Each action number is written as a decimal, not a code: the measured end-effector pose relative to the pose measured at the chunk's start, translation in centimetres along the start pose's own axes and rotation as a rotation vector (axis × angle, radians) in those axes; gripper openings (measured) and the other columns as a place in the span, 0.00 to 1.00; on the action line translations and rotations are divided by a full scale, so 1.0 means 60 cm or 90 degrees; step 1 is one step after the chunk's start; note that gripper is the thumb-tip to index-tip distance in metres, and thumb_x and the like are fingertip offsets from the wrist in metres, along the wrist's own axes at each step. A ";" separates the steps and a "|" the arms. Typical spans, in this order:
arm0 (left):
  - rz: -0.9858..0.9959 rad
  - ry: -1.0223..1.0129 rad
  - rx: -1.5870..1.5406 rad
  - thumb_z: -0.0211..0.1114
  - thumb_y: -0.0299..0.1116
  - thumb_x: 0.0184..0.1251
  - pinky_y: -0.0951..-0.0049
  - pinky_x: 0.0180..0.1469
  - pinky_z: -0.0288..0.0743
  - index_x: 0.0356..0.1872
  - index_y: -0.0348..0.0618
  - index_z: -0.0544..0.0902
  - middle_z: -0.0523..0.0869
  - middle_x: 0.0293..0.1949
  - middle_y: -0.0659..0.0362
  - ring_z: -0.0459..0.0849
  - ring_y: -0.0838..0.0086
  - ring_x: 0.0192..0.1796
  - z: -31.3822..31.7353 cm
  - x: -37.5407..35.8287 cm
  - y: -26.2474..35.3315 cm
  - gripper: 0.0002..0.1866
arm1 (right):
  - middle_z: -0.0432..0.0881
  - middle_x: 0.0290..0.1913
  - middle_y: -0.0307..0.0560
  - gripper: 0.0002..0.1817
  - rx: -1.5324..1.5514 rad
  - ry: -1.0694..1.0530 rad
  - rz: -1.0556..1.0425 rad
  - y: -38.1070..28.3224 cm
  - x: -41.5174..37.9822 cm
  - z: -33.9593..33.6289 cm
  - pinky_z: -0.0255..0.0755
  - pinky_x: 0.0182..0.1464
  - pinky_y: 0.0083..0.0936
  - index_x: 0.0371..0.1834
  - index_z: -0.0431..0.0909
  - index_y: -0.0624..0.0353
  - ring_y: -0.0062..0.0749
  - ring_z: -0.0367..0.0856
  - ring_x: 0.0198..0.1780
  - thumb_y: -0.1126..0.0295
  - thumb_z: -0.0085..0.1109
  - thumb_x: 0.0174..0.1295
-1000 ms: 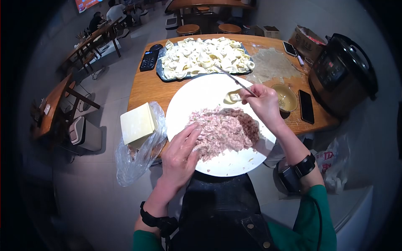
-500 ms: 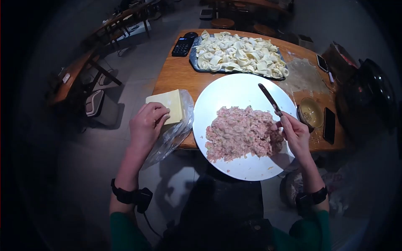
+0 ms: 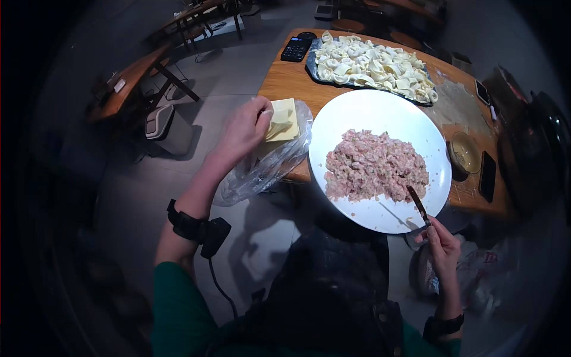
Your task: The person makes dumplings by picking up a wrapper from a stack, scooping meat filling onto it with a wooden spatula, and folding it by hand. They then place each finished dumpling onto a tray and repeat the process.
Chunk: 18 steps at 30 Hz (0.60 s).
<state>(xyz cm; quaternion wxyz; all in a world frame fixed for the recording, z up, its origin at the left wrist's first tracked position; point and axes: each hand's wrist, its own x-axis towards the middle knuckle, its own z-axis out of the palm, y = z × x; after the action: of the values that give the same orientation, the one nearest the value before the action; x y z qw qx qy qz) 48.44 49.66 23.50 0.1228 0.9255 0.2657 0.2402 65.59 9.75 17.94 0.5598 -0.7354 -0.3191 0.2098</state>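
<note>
Left of the white plate (image 3: 357,113), our left hand (image 3: 241,131) pinches the wrapper stack (image 3: 281,121), hiding its edge. Our right hand (image 3: 441,245) grips a knife (image 3: 417,205) at the plate's near rim, handle hidden.

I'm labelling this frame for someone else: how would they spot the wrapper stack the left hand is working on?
Start at the big white plate of minced filling. Just left of it, at the table's edge, lies a clear plastic bag. The stack of wrappers sits in it: pale yellow, flat, square, under the left hand.
</note>
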 end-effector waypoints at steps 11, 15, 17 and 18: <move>-0.186 0.068 -1.324 0.44 0.36 0.74 0.63 0.57 0.76 0.56 0.32 0.69 0.77 0.53 0.45 0.79 0.59 0.54 -0.031 -0.057 -0.029 0.19 | 0.79 0.29 0.43 0.24 -0.543 0.072 -0.291 -0.007 0.003 -0.021 0.71 0.28 0.24 0.50 0.80 0.49 0.30 0.79 0.27 0.84 0.59 0.48; -0.273 -0.153 -1.481 0.48 0.35 0.73 0.57 0.65 0.67 0.58 0.36 0.69 0.77 0.56 0.51 0.74 0.63 0.61 0.005 -0.128 0.017 0.18 | 0.75 0.24 0.40 0.24 -0.619 0.027 -0.292 0.011 0.019 -0.016 0.69 0.24 0.26 0.50 0.80 0.47 0.30 0.77 0.23 0.81 0.58 0.48; -0.360 -0.063 -1.522 0.48 0.33 0.73 0.56 0.65 0.67 0.59 0.37 0.69 0.74 0.59 0.51 0.73 0.64 0.61 0.028 -0.174 0.048 0.17 | 0.74 0.23 0.39 0.24 -0.626 0.003 -0.291 0.016 0.014 -0.020 0.68 0.23 0.26 0.50 0.79 0.46 0.30 0.76 0.23 0.81 0.58 0.48; -0.413 -0.052 -1.491 0.48 0.33 0.73 0.55 0.65 0.66 0.59 0.38 0.69 0.74 0.59 0.52 0.73 0.63 0.61 0.035 -0.194 0.059 0.18 | 0.73 0.21 0.39 0.24 -0.633 -0.018 -0.291 0.017 0.012 -0.022 0.68 0.22 0.27 0.50 0.79 0.45 0.31 0.75 0.22 0.80 0.58 0.49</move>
<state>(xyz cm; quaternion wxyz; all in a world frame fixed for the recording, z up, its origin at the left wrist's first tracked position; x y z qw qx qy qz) 42.39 40.08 18.52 0.9469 0.1521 0.1031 0.2638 67.21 9.20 17.34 0.1717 -0.8202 -0.5393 -0.0833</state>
